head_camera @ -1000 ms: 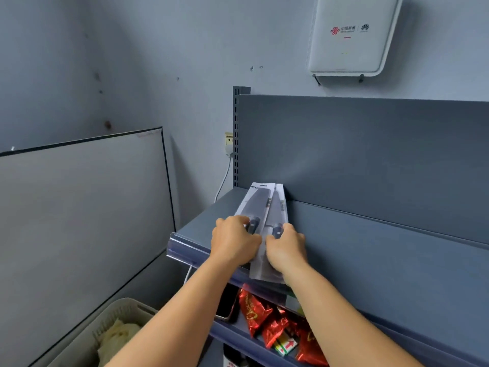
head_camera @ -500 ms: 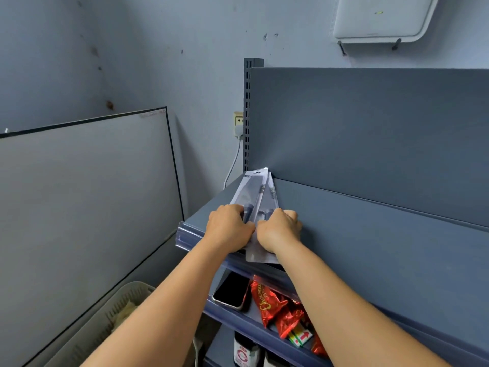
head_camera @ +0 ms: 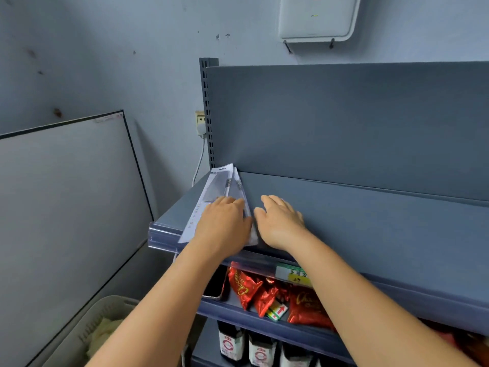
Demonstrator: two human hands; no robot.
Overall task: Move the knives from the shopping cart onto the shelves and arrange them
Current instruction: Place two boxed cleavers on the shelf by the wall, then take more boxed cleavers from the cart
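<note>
Two packed knives (head_camera: 217, 192) have been laid side by side at the left end of the top shelf (head_camera: 357, 223), their far ends against the back edge and their near ends at the front edge. The left hand (head_camera: 225, 223) is laid flat on them with loose fingers; nothing is gripped. The right hand (head_camera: 280, 221) is held open just beside the packs, maybe touching their edge. The cart cannot be seen, so knives left over cannot be counted. Red snack bags (head_camera: 254, 290) are kept on the shelf below, and a pale basket (head_camera: 87, 327) is seen low at the left. Nothing is in the way
</note>
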